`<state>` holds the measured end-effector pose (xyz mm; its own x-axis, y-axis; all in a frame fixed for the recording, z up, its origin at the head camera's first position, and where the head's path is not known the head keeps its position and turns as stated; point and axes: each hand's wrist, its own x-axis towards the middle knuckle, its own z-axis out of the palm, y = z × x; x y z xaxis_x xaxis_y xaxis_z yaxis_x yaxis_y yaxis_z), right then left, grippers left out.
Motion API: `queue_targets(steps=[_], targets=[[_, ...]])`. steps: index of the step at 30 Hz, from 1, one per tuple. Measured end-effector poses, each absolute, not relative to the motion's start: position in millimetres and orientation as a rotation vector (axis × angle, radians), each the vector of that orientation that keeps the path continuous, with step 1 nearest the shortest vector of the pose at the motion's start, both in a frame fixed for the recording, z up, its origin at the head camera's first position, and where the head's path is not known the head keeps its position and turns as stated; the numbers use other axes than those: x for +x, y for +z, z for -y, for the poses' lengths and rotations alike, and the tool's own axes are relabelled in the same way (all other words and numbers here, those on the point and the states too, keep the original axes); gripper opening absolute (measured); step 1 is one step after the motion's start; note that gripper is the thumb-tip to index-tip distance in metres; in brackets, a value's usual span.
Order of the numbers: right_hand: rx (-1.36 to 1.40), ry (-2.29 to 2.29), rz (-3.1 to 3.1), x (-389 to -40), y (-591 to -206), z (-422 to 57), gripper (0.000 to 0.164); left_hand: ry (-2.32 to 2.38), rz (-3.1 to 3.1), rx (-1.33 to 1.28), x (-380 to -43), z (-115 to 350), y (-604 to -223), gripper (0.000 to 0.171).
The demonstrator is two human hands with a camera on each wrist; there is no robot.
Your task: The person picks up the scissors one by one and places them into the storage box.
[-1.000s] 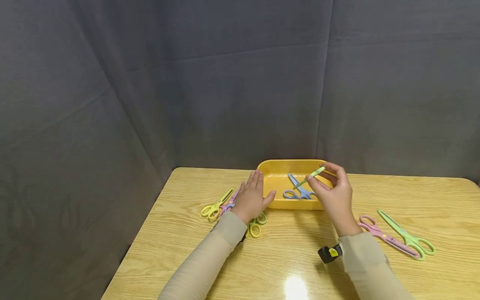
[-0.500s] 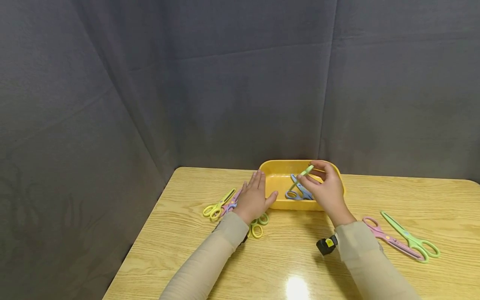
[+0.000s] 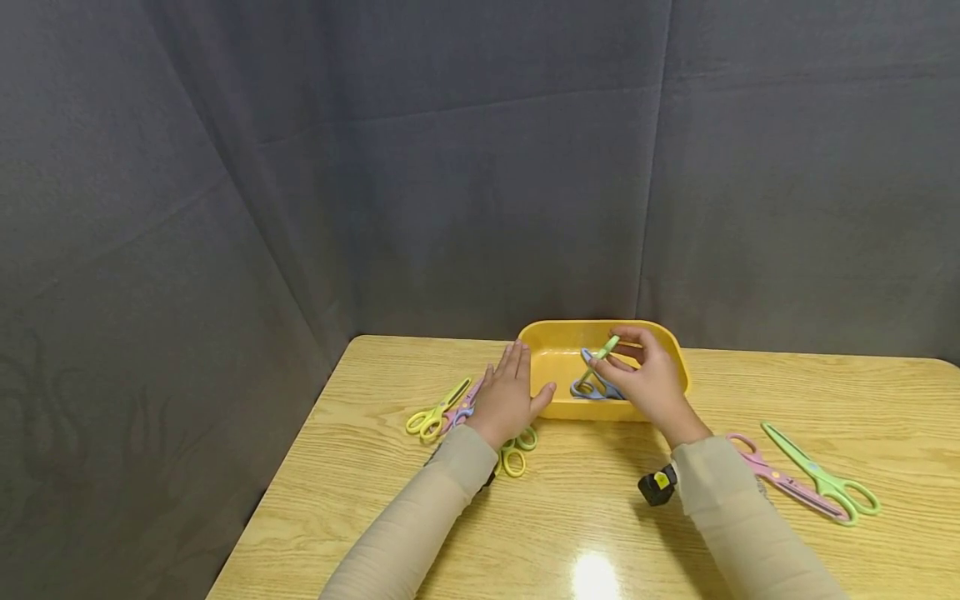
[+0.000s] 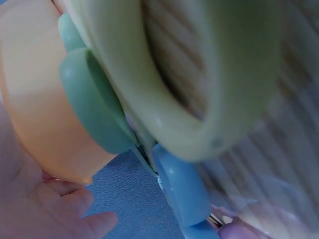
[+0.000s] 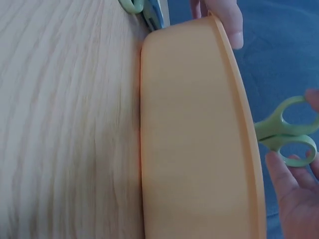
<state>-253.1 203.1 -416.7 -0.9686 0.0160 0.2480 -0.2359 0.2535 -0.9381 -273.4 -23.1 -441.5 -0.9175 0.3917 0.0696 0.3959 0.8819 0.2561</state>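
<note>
My right hand [image 3: 651, 379] pinches light green scissors [image 3: 606, 350] by the handles above the yellow tray [image 3: 592, 410]. The right wrist view shows the green handles [image 5: 279, 129] between thumb and fingers, with the blades hidden behind the tray wall. Below them, blue scissors [image 3: 582, 391] lie in the tray, partly covered by my right hand. My left hand [image 3: 504, 404] rests on the tray's left edge, fingers straight and thumb spread along the near rim. Around the left wrist, several scissors lie partly hidden, including a yellow pair [image 3: 437, 410].
On the right of the wooden table [image 3: 600, 500] lie pink scissors [image 3: 787, 482] and green scissors [image 3: 817, 473], overlapping. A grey curtain [image 3: 480, 167] hangs behind the table and along its left. Close to the left wrist camera is a pale handle loop [image 4: 219, 124].
My right hand has moved left over the tray with the green scissors, which now point more steeply down. The left hand has stayed on the tray's edge.
</note>
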Motion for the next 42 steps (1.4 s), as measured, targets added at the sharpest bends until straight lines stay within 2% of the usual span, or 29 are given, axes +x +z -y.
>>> queue_targets(steps=[16, 42], targets=[[0.319, 1.753, 2.357, -256, -406, -227, 0.059, -0.431, 3.021, -0.632, -272, 24, -438, 0.079], [0.282, 1.605, 2.509, -269, -418, -209, 0.065, -0.403, 3.023, -0.602, -277, 26, -445, 0.080]])
